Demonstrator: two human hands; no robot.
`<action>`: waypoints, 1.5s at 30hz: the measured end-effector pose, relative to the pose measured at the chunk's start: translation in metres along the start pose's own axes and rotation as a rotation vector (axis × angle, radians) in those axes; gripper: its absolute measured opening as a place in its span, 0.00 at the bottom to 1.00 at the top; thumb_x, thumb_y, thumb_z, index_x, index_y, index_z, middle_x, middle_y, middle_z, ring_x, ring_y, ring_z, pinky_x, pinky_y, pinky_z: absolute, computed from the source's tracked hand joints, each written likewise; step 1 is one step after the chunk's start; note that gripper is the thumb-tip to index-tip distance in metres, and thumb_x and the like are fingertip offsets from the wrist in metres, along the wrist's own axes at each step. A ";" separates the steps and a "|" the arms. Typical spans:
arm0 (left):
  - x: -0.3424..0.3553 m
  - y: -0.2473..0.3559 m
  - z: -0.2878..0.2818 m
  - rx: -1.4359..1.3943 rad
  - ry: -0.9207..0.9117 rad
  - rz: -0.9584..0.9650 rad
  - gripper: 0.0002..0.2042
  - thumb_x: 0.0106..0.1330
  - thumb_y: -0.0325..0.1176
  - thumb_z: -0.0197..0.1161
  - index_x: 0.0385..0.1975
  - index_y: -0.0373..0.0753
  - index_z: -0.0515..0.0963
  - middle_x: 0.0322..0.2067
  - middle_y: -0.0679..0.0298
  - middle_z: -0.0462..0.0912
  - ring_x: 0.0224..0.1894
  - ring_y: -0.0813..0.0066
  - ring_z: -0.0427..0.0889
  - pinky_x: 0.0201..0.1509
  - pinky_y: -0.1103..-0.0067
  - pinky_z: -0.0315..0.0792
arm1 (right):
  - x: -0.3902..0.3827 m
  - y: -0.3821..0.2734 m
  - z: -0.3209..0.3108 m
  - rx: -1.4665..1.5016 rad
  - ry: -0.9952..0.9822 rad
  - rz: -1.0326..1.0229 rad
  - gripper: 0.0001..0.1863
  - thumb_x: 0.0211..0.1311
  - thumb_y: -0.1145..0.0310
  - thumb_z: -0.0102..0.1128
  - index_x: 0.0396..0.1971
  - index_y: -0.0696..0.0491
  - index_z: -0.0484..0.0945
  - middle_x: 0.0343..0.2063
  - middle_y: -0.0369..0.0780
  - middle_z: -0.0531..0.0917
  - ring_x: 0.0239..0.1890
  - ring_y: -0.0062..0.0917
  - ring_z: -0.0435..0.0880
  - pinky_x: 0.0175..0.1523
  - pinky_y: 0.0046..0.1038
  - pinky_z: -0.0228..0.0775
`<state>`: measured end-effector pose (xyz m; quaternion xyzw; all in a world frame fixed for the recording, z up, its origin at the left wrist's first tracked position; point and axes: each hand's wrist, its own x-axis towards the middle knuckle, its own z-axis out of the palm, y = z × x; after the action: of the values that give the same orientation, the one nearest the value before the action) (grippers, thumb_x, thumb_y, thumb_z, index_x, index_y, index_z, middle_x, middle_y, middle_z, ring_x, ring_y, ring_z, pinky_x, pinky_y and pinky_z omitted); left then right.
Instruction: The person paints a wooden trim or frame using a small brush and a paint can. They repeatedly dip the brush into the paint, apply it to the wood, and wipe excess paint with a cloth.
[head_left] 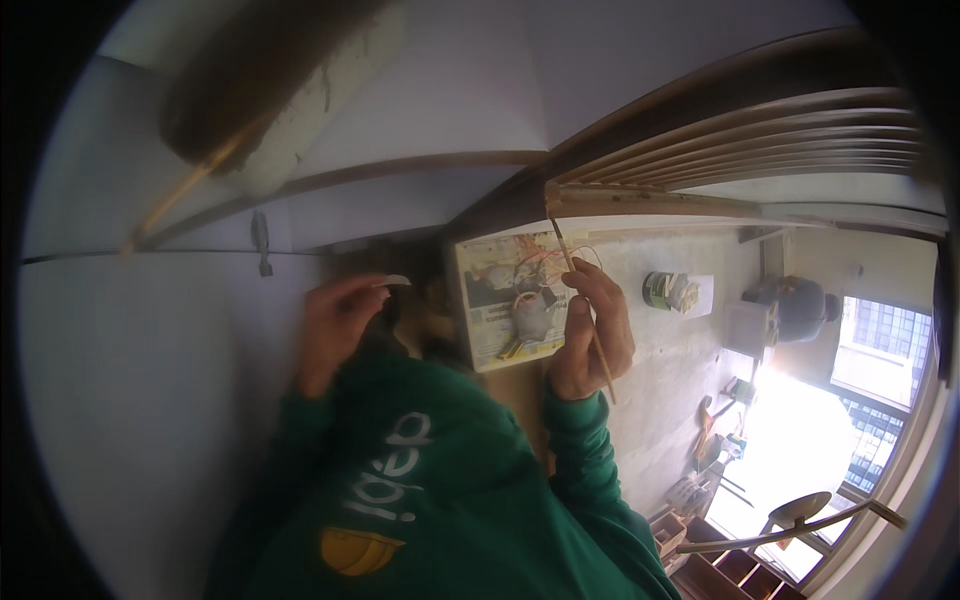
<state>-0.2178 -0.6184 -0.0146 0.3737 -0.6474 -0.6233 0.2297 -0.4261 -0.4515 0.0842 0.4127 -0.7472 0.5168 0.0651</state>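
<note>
My right hand (590, 335) grips a long thin brush (605, 365), its tip at the edge of a brown wooden slatted frame (655, 203). My left hand (335, 320) pinches a small pale, flat strip (393, 280); its exact kind is unclear. Just beyond my hands a shallow white box (465, 340), lined with printed paper, holds thin red wires and a grey, crumpled lump (532, 318). I cannot tell whether the tip touches the wood or is just short of it.
Pale panels (150, 370) stand at left; a dark brown beam (700, 75) runs overhead. A blurred dark cylinder with a stick (200, 170) is at upper left. A green tin (660, 290) rests at right, with clutter, wooden drawers (730, 575) and a bright window (880, 340) beyond.
</note>
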 end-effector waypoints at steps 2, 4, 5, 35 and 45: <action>0.007 0.001 0.006 0.014 -0.050 0.037 0.10 0.64 0.24 0.67 0.44 0.31 0.84 0.25 0.65 0.83 0.24 0.88 0.74 0.27 0.87 0.67 | -0.004 -0.003 0.005 -0.080 -0.023 -0.043 0.14 0.57 0.82 0.57 0.44 0.61 0.83 0.37 0.47 0.82 0.48 0.47 0.85 0.53 0.40 0.77; 0.011 0.002 0.011 0.006 -0.075 0.003 0.10 0.64 0.24 0.67 0.44 0.31 0.84 0.26 0.65 0.84 0.26 0.87 0.76 0.29 0.87 0.68 | -0.011 -0.007 0.012 -0.158 -0.041 -0.104 0.16 0.54 0.83 0.57 0.44 0.61 0.83 0.37 0.47 0.82 0.48 0.47 0.84 0.52 0.41 0.78; 0.013 0.002 0.013 0.002 -0.088 -0.013 0.10 0.64 0.24 0.67 0.43 0.31 0.84 0.26 0.65 0.84 0.26 0.86 0.76 0.30 0.87 0.69 | -0.013 -0.008 0.015 -0.197 -0.051 -0.134 0.17 0.53 0.83 0.57 0.44 0.61 0.83 0.38 0.47 0.82 0.48 0.47 0.84 0.52 0.41 0.78; 0.015 -0.014 0.023 -0.029 -0.168 0.065 0.09 0.62 0.25 0.70 0.41 0.37 0.85 0.26 0.71 0.81 0.27 0.89 0.72 0.34 0.85 0.69 | 0.089 0.002 -0.011 0.111 -0.246 0.253 0.11 0.61 0.72 0.61 0.40 0.61 0.86 0.30 0.44 0.86 0.37 0.27 0.82 0.55 0.31 0.65; 0.010 -0.019 0.018 -0.076 -0.137 0.030 0.09 0.61 0.25 0.70 0.41 0.36 0.85 0.27 0.70 0.82 0.27 0.88 0.73 0.33 0.85 0.69 | 0.090 0.001 -0.008 0.051 -0.322 0.233 0.11 0.67 0.71 0.61 0.42 0.62 0.84 0.31 0.44 0.87 0.39 0.26 0.84 0.55 0.30 0.70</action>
<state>-0.2342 -0.6133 -0.0372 0.3114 -0.6429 -0.6681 0.2082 -0.4880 -0.4944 0.1349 0.4022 -0.7775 0.4669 -0.1259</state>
